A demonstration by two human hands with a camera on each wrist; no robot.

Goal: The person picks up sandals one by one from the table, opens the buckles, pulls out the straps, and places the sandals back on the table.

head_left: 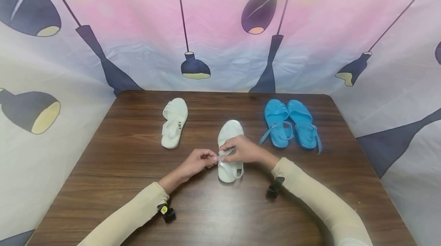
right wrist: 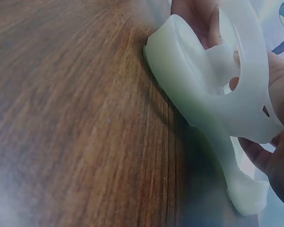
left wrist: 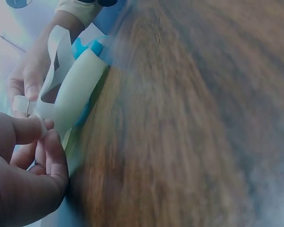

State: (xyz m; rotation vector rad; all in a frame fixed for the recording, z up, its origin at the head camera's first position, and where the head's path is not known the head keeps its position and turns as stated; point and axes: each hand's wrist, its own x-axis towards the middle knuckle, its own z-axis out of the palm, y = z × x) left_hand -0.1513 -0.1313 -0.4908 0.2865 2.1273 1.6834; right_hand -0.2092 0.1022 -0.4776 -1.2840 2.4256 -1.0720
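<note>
A white sandal [head_left: 228, 173] lies in the middle of the table, toe pointing away from me. At its left side my left hand [head_left: 199, 162] pinches the end of the strap between thumb and forefinger, as the left wrist view shows with the strap [left wrist: 42, 126]. From the right, my right hand [head_left: 242, 149] reaches over the sandal and holds the strap near its metal buckle [left wrist: 28, 108] with thumb and fingers. In the right wrist view the sandal's heel and ankle strap [right wrist: 255, 61] partly hide that hand [right wrist: 281, 156].
Another white sandal [head_left: 175, 123], its buckle fastened, lies at the back left of the brown table [head_left: 131, 154]. At the back right lie two blue sandals [head_left: 276, 114] side by side with loose straps. A lamp-patterned cloth [head_left: 220, 16] hangs behind the table.
</note>
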